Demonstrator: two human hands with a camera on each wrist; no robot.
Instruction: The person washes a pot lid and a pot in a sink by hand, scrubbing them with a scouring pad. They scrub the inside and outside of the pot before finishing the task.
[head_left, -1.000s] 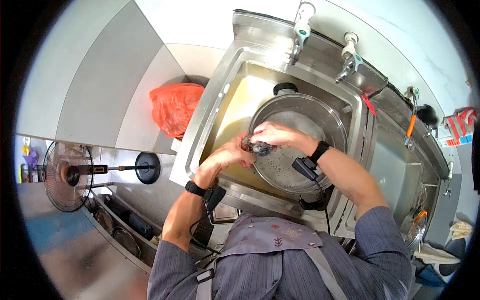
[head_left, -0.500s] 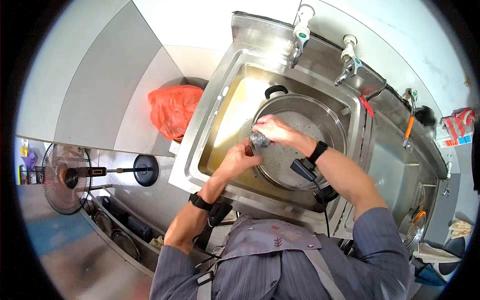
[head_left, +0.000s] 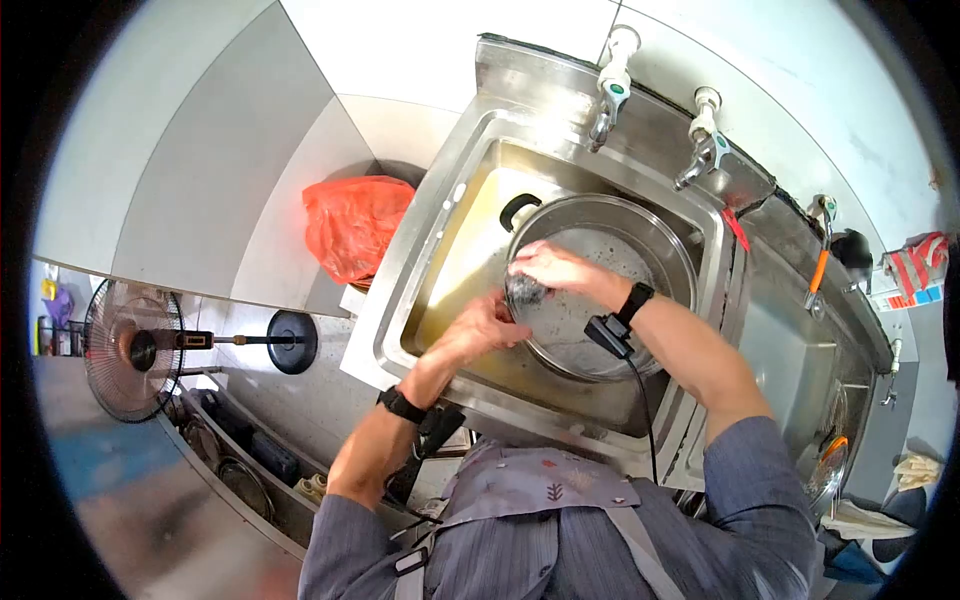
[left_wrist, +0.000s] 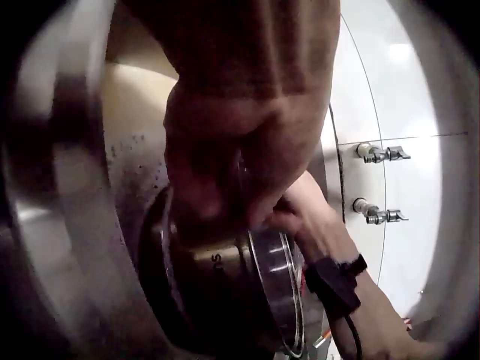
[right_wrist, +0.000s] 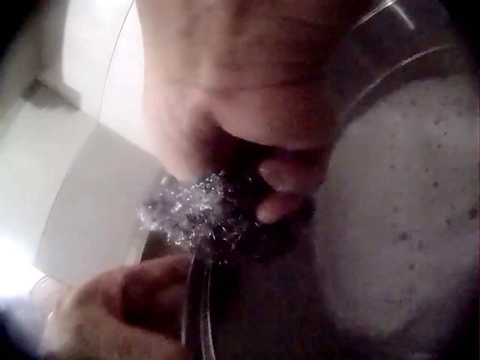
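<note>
A wide stainless steel pot (head_left: pixel 680 250) with a black side handle (head_left: pixel 518 210) stands in the sink basin, sudsy water in its bottom. My right hand (head_left: pixel 560 268) holds a steel wool scourer (right_wrist: pixel 199 214) against the pot's rim and upper wall on the left side. Just below it, my left hand (head_left: pixel 485 328) grips the same rim, its fingers along the outer wall. Dark lettering marks that outer wall in the left wrist view, where the left hand (left_wrist: pixel 232 150) hides part of the pot.
Two taps (head_left: pixel 610 100) stick out over the sink's back edge. To the right lies a second basin (head_left: pixel 780 340). A red plastic bag (head_left: pixel 355 225) sits left of the sink, and a fan (head_left: pixel 135 350) stands farther left.
The pot has turned counter-clockwise, its far handle swinging left and nearer. The left hand has shifted slightly down along the rim; the right hand keeps the scourer at the rim.
</note>
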